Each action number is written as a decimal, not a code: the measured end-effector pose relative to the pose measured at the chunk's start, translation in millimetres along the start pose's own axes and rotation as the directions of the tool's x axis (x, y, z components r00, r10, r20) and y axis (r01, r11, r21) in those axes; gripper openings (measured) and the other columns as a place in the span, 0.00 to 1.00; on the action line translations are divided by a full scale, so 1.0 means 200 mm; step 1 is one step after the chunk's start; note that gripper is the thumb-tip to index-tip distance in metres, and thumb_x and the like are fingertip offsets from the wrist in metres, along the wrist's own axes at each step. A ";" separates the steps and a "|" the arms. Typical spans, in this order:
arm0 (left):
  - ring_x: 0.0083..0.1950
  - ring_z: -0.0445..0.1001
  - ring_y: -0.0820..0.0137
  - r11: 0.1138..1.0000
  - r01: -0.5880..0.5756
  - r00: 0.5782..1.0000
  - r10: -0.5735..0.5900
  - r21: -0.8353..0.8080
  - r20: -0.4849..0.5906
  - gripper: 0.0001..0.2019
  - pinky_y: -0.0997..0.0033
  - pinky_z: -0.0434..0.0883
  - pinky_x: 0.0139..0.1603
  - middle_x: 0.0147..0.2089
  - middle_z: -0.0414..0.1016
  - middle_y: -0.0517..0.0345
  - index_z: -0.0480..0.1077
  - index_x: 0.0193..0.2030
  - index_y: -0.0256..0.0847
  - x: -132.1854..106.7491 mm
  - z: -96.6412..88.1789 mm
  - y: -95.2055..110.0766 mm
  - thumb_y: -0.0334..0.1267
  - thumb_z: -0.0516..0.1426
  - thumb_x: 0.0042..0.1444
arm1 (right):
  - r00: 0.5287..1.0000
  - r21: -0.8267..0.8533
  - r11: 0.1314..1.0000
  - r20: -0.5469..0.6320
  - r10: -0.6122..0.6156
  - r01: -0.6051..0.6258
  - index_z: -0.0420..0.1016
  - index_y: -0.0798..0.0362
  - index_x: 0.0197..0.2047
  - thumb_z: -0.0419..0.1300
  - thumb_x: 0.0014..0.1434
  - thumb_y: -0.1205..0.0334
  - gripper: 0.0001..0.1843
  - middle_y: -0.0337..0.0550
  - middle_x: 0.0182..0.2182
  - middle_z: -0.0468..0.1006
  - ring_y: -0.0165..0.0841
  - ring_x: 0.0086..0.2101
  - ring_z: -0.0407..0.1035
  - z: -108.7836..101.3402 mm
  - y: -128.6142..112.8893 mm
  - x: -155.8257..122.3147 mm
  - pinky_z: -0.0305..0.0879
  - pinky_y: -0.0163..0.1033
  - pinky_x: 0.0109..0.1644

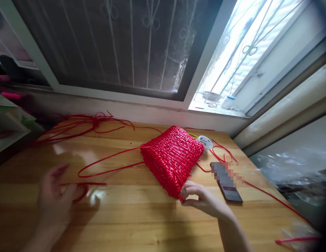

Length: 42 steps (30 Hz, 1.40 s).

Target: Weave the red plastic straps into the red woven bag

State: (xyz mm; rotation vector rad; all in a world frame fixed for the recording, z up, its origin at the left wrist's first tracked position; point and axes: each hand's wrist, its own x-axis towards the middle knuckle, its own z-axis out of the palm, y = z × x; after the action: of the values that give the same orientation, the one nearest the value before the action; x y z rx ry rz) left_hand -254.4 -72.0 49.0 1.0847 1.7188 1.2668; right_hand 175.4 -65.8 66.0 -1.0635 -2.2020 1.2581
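A red woven basket [173,157], glossy and made of plastic-looking strands, lies tilted on its side on the wooden table. My right hand [197,197] pinches its lower right corner between thumb and fingers, where a short bit of strand shows. From the basket's left side a long loop of red strand [105,174] reaches across the table. To the left, my left hand [54,196] is slightly blurred, its thumb and fingers apart. Close beside its thumb a curled red strand [85,191] shows; whether the two touch is unclear.
A bundle of red strands [94,122] lies at the back left. Behind the basket sits a white roll [205,142]. A phone [230,187] lies on the right, with more red strand around it. Clear plastic wrapping [291,175] is beyond the right edge; a window [126,49] stands behind.
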 end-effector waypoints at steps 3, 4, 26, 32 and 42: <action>0.52 0.63 0.57 0.928 -0.364 0.930 0.366 0.085 -0.015 0.12 0.61 0.63 0.50 0.43 0.71 0.66 0.69 0.33 0.50 -0.14 0.12 0.04 0.31 0.59 0.40 | 0.994 0.216 0.973 -0.079 -0.071 0.086 0.70 0.53 0.26 0.58 0.51 0.53 0.11 0.42 0.28 0.70 0.33 0.34 0.66 0.00 0.05 0.03 0.64 0.41 0.41; 0.48 0.66 0.58 0.891 -0.448 0.891 0.438 0.071 0.124 0.10 0.62 0.64 0.49 0.39 0.72 0.61 0.71 0.32 0.49 -0.20 0.21 0.06 0.30 0.59 0.41 | 0.991 0.288 0.951 -0.109 -0.084 0.112 0.69 0.52 0.26 0.58 0.50 0.53 0.12 0.42 0.27 0.70 0.33 0.34 0.66 0.00 0.06 0.04 0.64 0.42 0.42; 0.35 0.71 0.68 0.685 -0.728 0.539 0.576 -0.004 0.615 0.09 0.70 0.67 0.37 0.34 0.73 0.53 0.68 0.36 0.37 -0.10 0.98 0.07 0.37 0.49 0.56 | 0.843 0.344 0.850 0.503 0.191 -0.398 0.70 0.59 0.29 0.61 0.46 0.56 0.13 0.35 0.18 0.69 0.20 0.17 0.61 0.14 0.07 0.08 0.57 0.25 0.19; 0.34 0.71 0.68 0.718 -0.695 0.539 0.505 0.017 0.674 0.09 0.72 0.66 0.35 0.32 0.74 0.55 0.69 0.34 0.37 0.01 0.91 0.10 0.37 0.50 0.55 | 0.766 0.337 0.824 0.620 0.169 -0.455 0.69 0.59 0.30 0.62 0.44 0.54 0.16 0.37 0.19 0.70 0.22 0.18 0.63 0.12 0.18 0.07 0.57 0.26 0.20; 0.30 0.70 0.70 0.594 -0.804 0.462 0.598 0.025 0.654 0.08 0.75 0.65 0.31 0.27 0.72 0.54 0.67 0.27 0.38 -0.13 1.01 0.03 0.34 0.49 0.54 | 0.911 -0.246 0.884 -0.216 0.351 -0.399 0.72 0.53 0.27 0.54 0.50 0.62 0.07 0.37 0.23 0.73 0.28 0.24 0.63 0.08 0.26 0.13 0.53 0.31 0.27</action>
State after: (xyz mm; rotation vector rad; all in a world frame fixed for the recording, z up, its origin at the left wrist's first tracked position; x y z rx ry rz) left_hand -60.1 -24.5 7.0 2.3206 0.9741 0.8899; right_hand 171.2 -38.9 13.3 -1.7152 -2.1554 0.9608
